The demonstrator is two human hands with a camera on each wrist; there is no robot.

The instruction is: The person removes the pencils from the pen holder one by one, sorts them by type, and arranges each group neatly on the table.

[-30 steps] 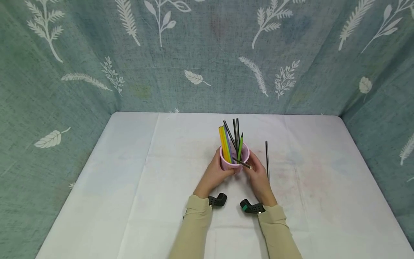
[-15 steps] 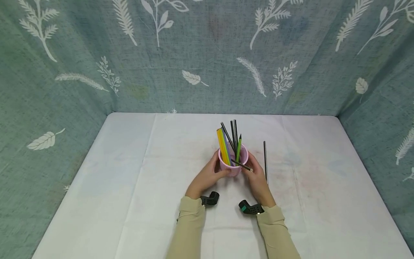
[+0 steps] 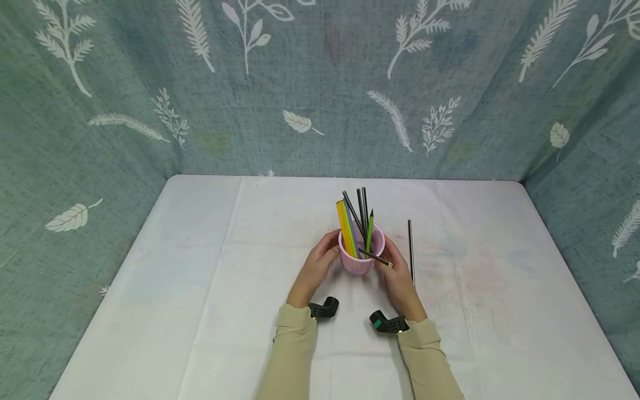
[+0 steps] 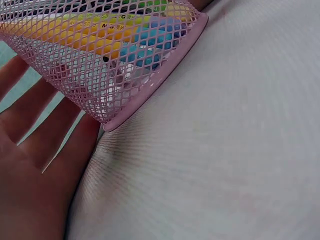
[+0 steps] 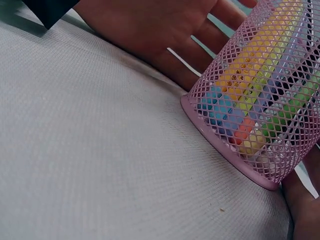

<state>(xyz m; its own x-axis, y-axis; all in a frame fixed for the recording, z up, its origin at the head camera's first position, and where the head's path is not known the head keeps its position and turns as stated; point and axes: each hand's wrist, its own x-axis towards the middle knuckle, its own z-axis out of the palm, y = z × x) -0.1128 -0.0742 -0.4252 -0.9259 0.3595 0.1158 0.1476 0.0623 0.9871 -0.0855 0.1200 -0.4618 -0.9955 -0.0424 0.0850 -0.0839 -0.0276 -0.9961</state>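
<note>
Table: white cloth top (image 3: 250, 266) is carrying everything.
Cup: round pink mesh cup (image 3: 356, 268) is standing upright on the cloth, between the hands.
Left hand: left hand (image 3: 315, 269) is touching the cup's left wall with straight, spread fingers; not gripping.
Right hand: right hand (image 3: 400, 280) is touching the right wall; fingertips hidden, can't tell if gripping.
Pencils in: yellow pencils (image 3: 346, 229), purple, green (image 3: 369, 236) and black ones (image 3: 361, 208) are leaning inside; looking mostly done; one dark pencil (image 3: 377, 258) is poking low over the front rim.
Pencil out: thin black pencil (image 3: 411, 247) is lying beside the right hand; apparently left.
</note>
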